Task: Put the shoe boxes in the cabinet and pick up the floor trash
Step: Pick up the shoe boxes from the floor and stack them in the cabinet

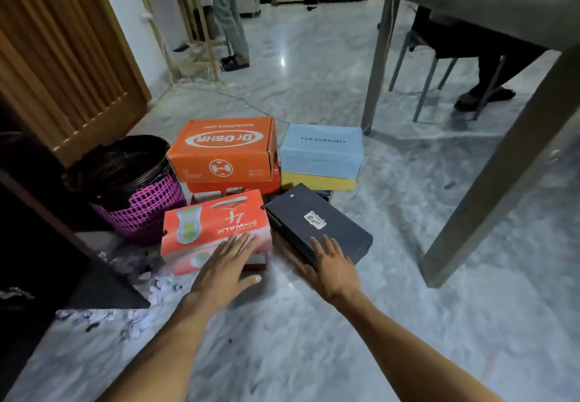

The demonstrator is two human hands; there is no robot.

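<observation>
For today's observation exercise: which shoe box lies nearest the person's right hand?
The dark navy box with a white sticker, under the right hand. The rest are orange, red, pale blue or yellow.

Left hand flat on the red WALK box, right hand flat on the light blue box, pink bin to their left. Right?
No. The head view shows the right hand on the dark box with the white label; the light blue box sits untouched farther back. The left hand on the red WALK box and the pink bin to their left stand.
</observation>
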